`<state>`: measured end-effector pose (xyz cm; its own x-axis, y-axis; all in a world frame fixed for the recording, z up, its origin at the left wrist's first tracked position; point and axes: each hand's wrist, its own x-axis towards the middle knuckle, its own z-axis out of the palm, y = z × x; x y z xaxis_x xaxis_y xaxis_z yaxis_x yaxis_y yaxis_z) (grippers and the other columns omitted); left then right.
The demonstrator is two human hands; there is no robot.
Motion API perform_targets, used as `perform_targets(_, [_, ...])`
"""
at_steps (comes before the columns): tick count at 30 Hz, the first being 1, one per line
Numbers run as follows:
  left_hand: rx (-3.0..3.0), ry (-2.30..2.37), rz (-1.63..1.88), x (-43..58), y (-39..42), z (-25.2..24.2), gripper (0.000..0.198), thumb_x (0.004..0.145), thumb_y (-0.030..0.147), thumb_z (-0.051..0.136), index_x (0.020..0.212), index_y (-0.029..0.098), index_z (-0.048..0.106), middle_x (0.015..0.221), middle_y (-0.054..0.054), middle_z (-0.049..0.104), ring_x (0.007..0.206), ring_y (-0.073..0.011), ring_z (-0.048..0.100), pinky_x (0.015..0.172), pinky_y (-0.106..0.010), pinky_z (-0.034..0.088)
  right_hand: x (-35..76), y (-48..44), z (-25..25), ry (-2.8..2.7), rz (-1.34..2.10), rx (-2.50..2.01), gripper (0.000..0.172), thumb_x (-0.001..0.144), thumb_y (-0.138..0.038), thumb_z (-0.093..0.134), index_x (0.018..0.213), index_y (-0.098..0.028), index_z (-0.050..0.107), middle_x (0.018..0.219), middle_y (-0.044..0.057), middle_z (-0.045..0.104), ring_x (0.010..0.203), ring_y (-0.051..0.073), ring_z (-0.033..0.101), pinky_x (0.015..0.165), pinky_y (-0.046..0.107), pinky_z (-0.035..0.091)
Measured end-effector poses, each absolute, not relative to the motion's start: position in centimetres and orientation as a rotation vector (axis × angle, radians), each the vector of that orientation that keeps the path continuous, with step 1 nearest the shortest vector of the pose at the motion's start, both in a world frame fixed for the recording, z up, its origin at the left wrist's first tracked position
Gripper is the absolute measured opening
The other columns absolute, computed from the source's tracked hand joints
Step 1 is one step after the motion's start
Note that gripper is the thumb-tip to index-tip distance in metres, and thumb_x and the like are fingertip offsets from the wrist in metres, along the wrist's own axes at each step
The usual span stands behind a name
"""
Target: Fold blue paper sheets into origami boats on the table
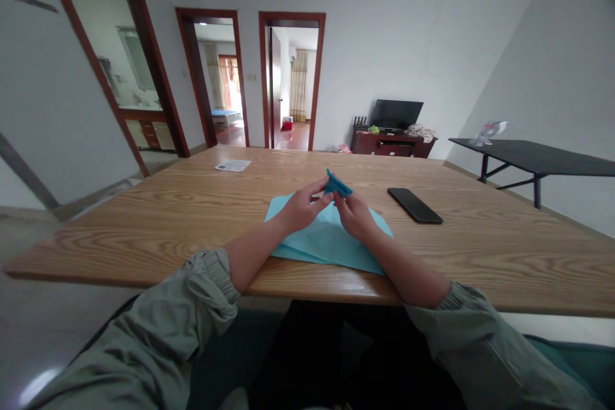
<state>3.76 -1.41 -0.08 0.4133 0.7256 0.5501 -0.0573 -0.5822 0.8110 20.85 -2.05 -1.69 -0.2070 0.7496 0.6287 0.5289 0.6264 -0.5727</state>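
Note:
A small folded piece of blue paper (339, 184) is held up between my two hands, above the table. My left hand (303, 206) pinches its left side with thumb and fingers. On the other side, my right hand (355, 213) grips its lower right edge. Beneath both hands lie light blue sheets (323, 240), spread flat and overlapping near the table's front edge. My forearms cover part of these sheets. The exact folds of the small piece are too small to make out.
The wooden table (182, 218) carries a black phone (414, 205) to the right and a printed card (233, 166) at the far left. Beyond stand a dark folding table (542, 157) at right and a cabinet (384, 145) with a television (396, 114).

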Motion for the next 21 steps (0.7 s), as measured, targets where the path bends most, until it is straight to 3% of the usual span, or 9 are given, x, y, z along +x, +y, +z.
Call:
perform_targets(4, [1.987, 0.602, 1.232, 3.89, -1.41, -0.43, 0.063, 0.083, 0.036, 0.063, 0.140, 0.020, 0.044, 0.145, -0.012, 0.042, 0.127, -0.0278, 0.047, 0.096, -0.038, 0.048, 20.72, -2.37, -1.54, -2.022, 0.269, -0.861, 0.050, 0.092, -0.035, 0.042, 0.142, -0.024, 0.041, 0.140, 0.007, 0.049, 0.128, 0.025, 0.045, 0.100, 0.042, 0.043])
perform_targets(7, [2.038, 0.684, 1.289, 3.82, -1.09, -0.66, 0.066, 0.080, 0.035, 0.066, 0.140, 0.019, 0.044, 0.144, -0.014, 0.044, 0.117, -0.0273, 0.055, 0.084, -0.034, 0.054, 20.46, -2.64, -1.47, -2.074, 0.202, -0.874, 0.048, 0.090, -0.025, 0.043, 0.138, -0.023, 0.044, 0.135, 0.010, 0.052, 0.118, 0.024, 0.052, 0.094, 0.040, 0.047])
perform_targets(11, [2.112, 0.774, 1.312, 3.56, -0.89, -0.60, 0.064, 0.080, 0.038, 0.065, 0.138, 0.017, 0.046, 0.137, -0.014, 0.050, 0.107, -0.0256, 0.060, 0.077, -0.032, 0.056, 20.22, -2.75, -1.48, -2.079, 0.099, -0.956, 0.044, 0.087, -0.021, 0.044, 0.131, -0.022, 0.049, 0.113, 0.010, 0.063, 0.096, 0.022, 0.061, 0.084, 0.038, 0.051])
perform_targets(16, [2.094, 0.756, 1.320, 3.30, -0.92, -0.30, 0.057, 0.081, 0.037, 0.064, 0.134, 0.020, 0.051, 0.134, -0.011, 0.053, 0.100, -0.0221, 0.063, 0.081, -0.031, 0.054, 20.24, -2.87, -1.46, -2.013, 0.179, -1.027, 0.045, 0.087, -0.024, 0.046, 0.133, -0.023, 0.046, 0.091, 0.006, 0.066, 0.077, 0.019, 0.063, 0.072, 0.033, 0.054])
perform_targets(21, [2.166, 0.828, 1.364, 3.39, -0.90, -0.22, 0.047, 0.083, 0.021, 0.055, 0.129, 0.020, 0.051, 0.126, -0.008, 0.057, 0.101, -0.0198, 0.061, 0.085, -0.031, 0.053, 20.08, -2.63, -1.69, -1.961, 0.228, -1.096, 0.054, 0.088, -0.026, 0.045, 0.141, -0.025, 0.038, 0.096, 0.006, 0.067, 0.076, 0.018, 0.065, 0.072, 0.033, 0.055])
